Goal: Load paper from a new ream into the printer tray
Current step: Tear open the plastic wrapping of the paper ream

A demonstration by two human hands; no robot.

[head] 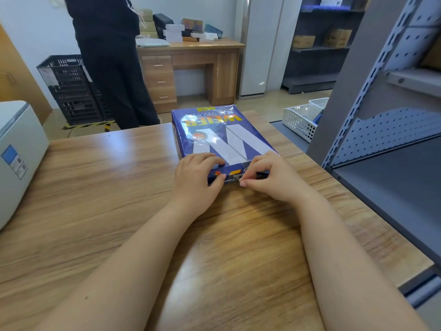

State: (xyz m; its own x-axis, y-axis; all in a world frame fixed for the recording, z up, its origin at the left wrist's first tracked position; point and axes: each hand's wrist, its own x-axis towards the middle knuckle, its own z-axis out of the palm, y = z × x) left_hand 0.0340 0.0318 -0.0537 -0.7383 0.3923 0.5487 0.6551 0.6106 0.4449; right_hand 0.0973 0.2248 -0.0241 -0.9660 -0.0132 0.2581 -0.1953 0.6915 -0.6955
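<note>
A sealed ream of copy paper in a glossy blue wrapper with a large white W and yellow lettering lies flat on the wooden table. My left hand grips the ream's near left corner, fingers on top and thumb on the end face. My right hand pinches the wrapper's folded flap at the near end face between thumb and fingertips. The wrapper looks closed. A white printer stands at the table's left edge, only partly in view; its tray is not visible.
A grey metal shelving unit rises close on the right. A white plastic basket sits beyond it. A person in dark clothes stands behind the table by black crates and a wooden desk.
</note>
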